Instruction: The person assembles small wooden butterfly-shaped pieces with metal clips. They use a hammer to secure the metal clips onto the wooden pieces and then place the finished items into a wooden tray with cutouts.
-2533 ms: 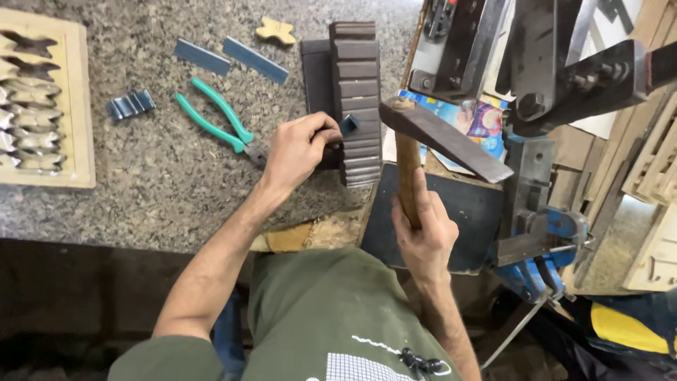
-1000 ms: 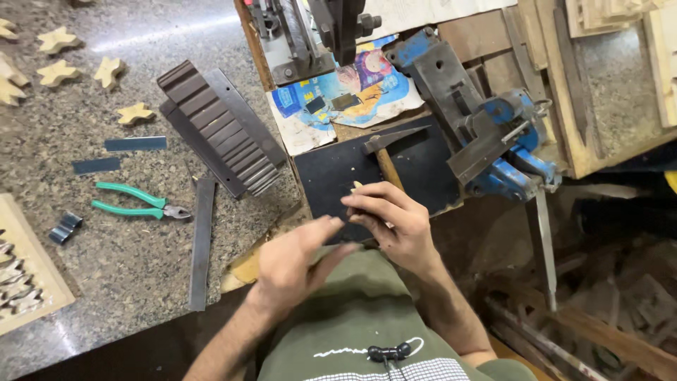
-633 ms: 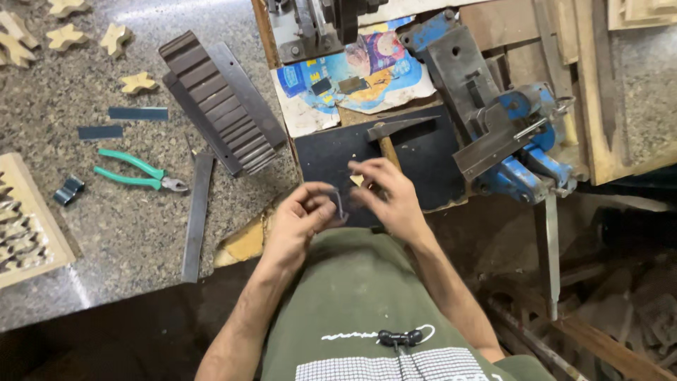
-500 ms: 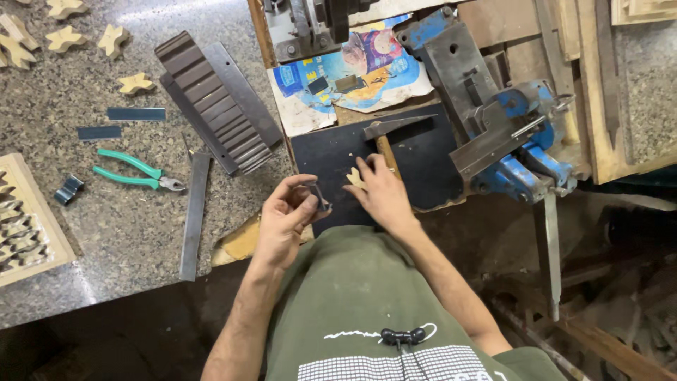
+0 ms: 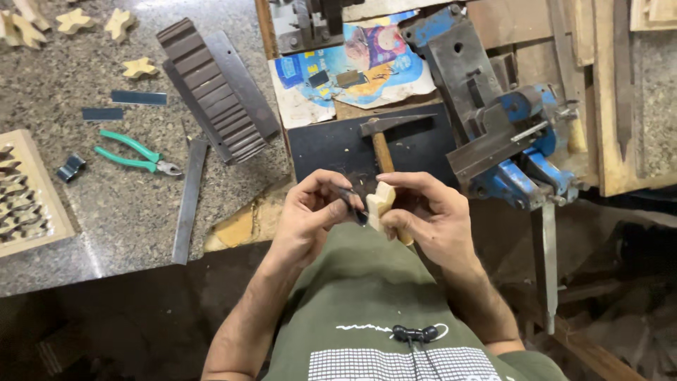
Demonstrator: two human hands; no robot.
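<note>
Both hands meet low centre in the head view, over the lap, just in front of the worktop (image 5: 134, 233) edge. Right hand (image 5: 427, 215) curled shut around a small pale wood piece (image 5: 379, 203), fingers wrapped over it, thumb under. Left hand (image 5: 310, 212) pinched closed on a small dark metal bit (image 5: 352, 204), its tip touching the wood piece on the left side; exact shape of the bit too small to tell. Behind the hands a hammer (image 5: 384, 137) lies on a black mat (image 5: 331, 144), head away from the person, handle pointing toward the hands and partly hidden by them. Right of the mat, a blue vise (image 5: 525, 152), with a long flat file (image 5: 549, 261) hanging down below it. A torn colourful paper (image 5: 352, 74) lies past the mat. On the speckled stone worktop left: a dark ribbed block (image 5: 211, 88) lying at a slant, a steel strip (image 5: 189, 201) just below it, green pliers (image 5: 134, 152) near the strip, a small metal clip (image 5: 70, 168), two short blue-grey strips (image 5: 137, 98). Wooden star-like cutouts (image 5: 137, 68) sit at the top left. A wood tray (image 5: 28, 194) of shaped pieces sits at the left edge, cut off by the frame.
</note>
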